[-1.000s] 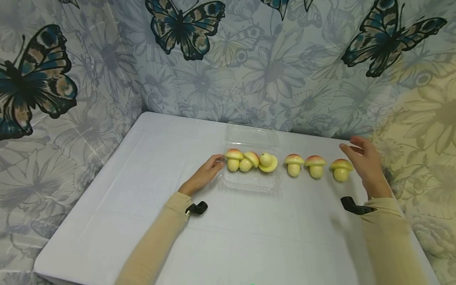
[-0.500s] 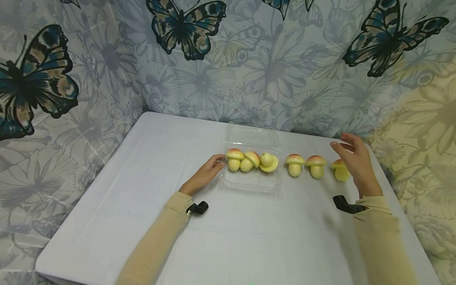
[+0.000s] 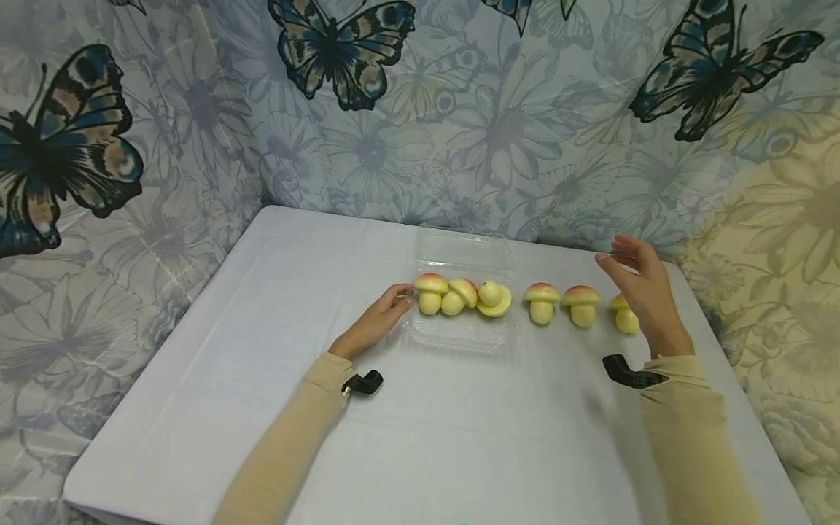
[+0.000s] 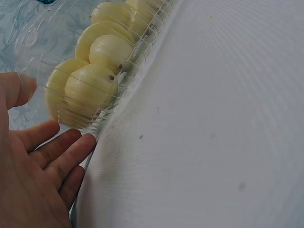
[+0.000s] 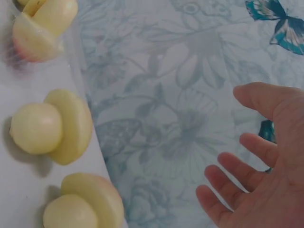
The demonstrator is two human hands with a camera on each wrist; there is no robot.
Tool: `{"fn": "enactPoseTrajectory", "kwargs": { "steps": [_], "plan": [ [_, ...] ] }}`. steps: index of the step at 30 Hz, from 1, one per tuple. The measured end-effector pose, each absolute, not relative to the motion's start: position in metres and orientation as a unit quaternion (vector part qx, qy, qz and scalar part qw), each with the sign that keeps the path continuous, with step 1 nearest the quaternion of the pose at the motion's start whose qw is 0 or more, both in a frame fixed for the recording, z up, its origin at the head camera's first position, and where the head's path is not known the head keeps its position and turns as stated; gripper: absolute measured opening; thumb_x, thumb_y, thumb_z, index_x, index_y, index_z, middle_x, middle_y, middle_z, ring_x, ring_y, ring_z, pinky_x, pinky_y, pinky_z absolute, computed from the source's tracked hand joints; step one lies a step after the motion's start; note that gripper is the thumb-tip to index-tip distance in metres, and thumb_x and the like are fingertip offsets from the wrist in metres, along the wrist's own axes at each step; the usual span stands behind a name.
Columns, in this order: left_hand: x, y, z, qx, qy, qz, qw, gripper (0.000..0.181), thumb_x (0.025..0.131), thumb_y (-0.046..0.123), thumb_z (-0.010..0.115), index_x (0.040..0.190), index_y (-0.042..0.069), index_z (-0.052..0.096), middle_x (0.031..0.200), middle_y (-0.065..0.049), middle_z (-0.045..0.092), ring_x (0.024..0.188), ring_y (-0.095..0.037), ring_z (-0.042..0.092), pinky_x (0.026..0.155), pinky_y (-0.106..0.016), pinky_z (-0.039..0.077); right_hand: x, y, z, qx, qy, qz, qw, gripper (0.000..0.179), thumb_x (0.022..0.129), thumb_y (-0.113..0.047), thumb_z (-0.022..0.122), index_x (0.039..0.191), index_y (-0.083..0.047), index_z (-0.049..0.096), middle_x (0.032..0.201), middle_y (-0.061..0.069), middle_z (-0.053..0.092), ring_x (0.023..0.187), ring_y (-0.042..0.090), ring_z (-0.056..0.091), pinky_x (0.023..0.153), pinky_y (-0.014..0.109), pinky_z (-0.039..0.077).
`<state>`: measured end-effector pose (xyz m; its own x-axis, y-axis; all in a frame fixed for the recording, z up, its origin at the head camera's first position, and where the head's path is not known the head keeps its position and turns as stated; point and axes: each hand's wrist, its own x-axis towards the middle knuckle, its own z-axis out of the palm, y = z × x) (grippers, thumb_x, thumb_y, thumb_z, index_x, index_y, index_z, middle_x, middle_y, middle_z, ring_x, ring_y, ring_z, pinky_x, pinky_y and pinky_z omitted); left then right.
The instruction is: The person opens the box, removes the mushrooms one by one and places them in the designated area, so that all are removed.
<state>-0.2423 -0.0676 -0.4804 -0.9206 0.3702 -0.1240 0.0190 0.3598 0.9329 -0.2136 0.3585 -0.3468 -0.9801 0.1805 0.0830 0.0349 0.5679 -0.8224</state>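
A see-through plastic container (image 3: 462,339) with its lid folded back holds three yellow toy mushrooms (image 3: 429,293) with reddish caps. My left hand (image 3: 375,321) pinches the container's left rim, thumb over the edge and fingers against the outer wall in the left wrist view. Three more mushrooms stand in a row right of the container: one near it (image 3: 542,303), a middle one (image 3: 581,306) and a far one (image 3: 625,317) partly covered by my right hand (image 3: 646,299). That hand is raised above the row with fingers spread and nothing in them.
A white cloth covers the table (image 3: 420,452). Patterned wall cloth (image 3: 374,160) with butterflies hangs right behind the table's back edge and at both sides. The lid (image 3: 462,251) lies toward that back edge.
My right hand has moved left from the table's right side and now overlaps the far mushroom. The left hand, container and mushrooms stay where they were.
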Motion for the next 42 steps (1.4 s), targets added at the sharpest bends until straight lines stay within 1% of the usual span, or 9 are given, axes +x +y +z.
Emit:
{"fn": "enactPoseTrajectory", "kwargs": {
  "steps": [2, 6, 8, 13, 18, 21, 27, 34, 42],
  "plan": [
    [-0.243, -0.068, -0.481, 0.121, 0.810, 0.552, 0.159, 0.051, 0.106, 0.046, 0.043, 0.154, 0.027, 0.038, 0.147, -0.006, 0.053, 0.138, -0.026, 0.050, 0.115, -0.052, 0.040, -0.214, 0.356, -0.346, -0.055, -0.881, 0.462, 0.081, 0.072, 0.100, -0.048, 0.058, 0.160, -0.021, 0.029, 0.162, 0.014, 0.033, 0.131, 0.010, 0.042, 0.100, 0.026, 0.038],
    [-0.243, -0.067, -0.482, 0.121, 0.810, 0.551, 0.160, 0.052, 0.106, 0.047, 0.043, 0.154, 0.027, 0.038, 0.147, -0.006, 0.053, 0.138, -0.026, 0.050, 0.115, -0.052, 0.040, -0.215, 0.349, -0.345, -0.045, -0.882, 0.461, 0.082, 0.071, 0.100, -0.046, 0.059, 0.160, -0.022, 0.029, 0.162, 0.014, 0.034, 0.128, 0.007, 0.044, 0.088, 0.010, 0.039],
    [-0.243, -0.067, -0.482, 0.120, 0.809, 0.552, 0.159, 0.051, 0.106, 0.047, 0.043, 0.153, 0.027, 0.038, 0.147, -0.005, 0.053, 0.138, -0.026, 0.050, 0.115, -0.052, 0.040, -0.216, 0.346, -0.343, -0.040, -0.881, 0.464, 0.083, 0.070, 0.101, -0.045, 0.059, 0.160, -0.022, 0.029, 0.162, 0.015, 0.034, 0.131, 0.012, 0.044, 0.090, 0.011, 0.039],
    [-0.243, -0.067, -0.481, 0.122, 0.808, 0.554, 0.159, 0.052, 0.106, 0.047, 0.043, 0.153, 0.027, 0.038, 0.148, -0.005, 0.053, 0.139, -0.026, 0.050, 0.115, -0.052, 0.040, -0.218, 0.337, -0.341, -0.029, -0.876, 0.475, 0.085, 0.069, 0.101, -0.043, 0.058, 0.160, -0.020, 0.029, 0.162, 0.017, 0.033, 0.139, 0.028, 0.040, 0.102, 0.030, 0.038],
    [-0.244, -0.069, -0.482, 0.129, 0.804, 0.558, 0.161, 0.054, 0.106, 0.049, 0.044, 0.154, 0.025, 0.037, 0.150, -0.006, 0.051, 0.140, -0.028, 0.048, 0.117, -0.053, 0.038, -0.220, 0.331, -0.340, -0.016, -0.874, 0.479, 0.078, 0.070, 0.101, -0.046, 0.057, 0.160, -0.022, 0.028, 0.163, 0.016, 0.032, 0.144, 0.034, 0.037, 0.114, 0.045, 0.034],
    [-0.245, -0.070, -0.483, 0.131, 0.802, 0.559, 0.162, 0.054, 0.106, 0.049, 0.044, 0.154, 0.025, 0.037, 0.150, -0.006, 0.051, 0.141, -0.028, 0.048, 0.117, -0.053, 0.038, -0.221, 0.328, -0.340, -0.011, -0.876, 0.477, 0.078, 0.069, 0.101, -0.046, 0.057, 0.160, -0.024, 0.029, 0.164, 0.015, 0.032, 0.145, 0.035, 0.037, 0.116, 0.049, 0.032],
    [-0.245, -0.069, -0.483, 0.129, 0.802, 0.560, 0.162, 0.050, 0.107, 0.046, 0.044, 0.153, 0.027, 0.038, 0.148, -0.006, 0.053, 0.139, -0.028, 0.050, 0.116, -0.054, 0.039, -0.222, 0.321, -0.339, 0.000, -0.875, 0.476, 0.088, 0.065, 0.102, -0.044, 0.058, 0.157, -0.021, 0.035, 0.161, 0.014, 0.036, 0.141, 0.029, 0.041, 0.113, 0.041, 0.035],
    [-0.243, -0.069, -0.481, 0.125, 0.803, 0.560, 0.162, 0.049, 0.107, 0.043, 0.043, 0.153, 0.025, 0.039, 0.149, -0.006, 0.052, 0.139, -0.028, 0.049, 0.116, -0.054, 0.039, -0.222, 0.312, -0.337, 0.002, -0.869, 0.486, 0.087, 0.066, 0.100, -0.046, 0.059, 0.156, -0.019, 0.036, 0.159, 0.011, 0.038, 0.139, 0.024, 0.041, 0.110, 0.038, 0.036],
    [-0.242, -0.069, -0.480, 0.125, 0.803, 0.559, 0.162, 0.052, 0.107, 0.047, 0.043, 0.153, 0.026, 0.038, 0.151, -0.004, 0.050, 0.140, -0.027, 0.048, 0.117, -0.053, 0.037, -0.223, 0.304, -0.338, 0.021, -0.864, 0.495, 0.091, 0.061, 0.101, -0.040, 0.060, 0.154, -0.017, 0.039, 0.157, 0.014, 0.040, 0.140, 0.028, 0.042, 0.104, 0.024, 0.038]
  ]
}}
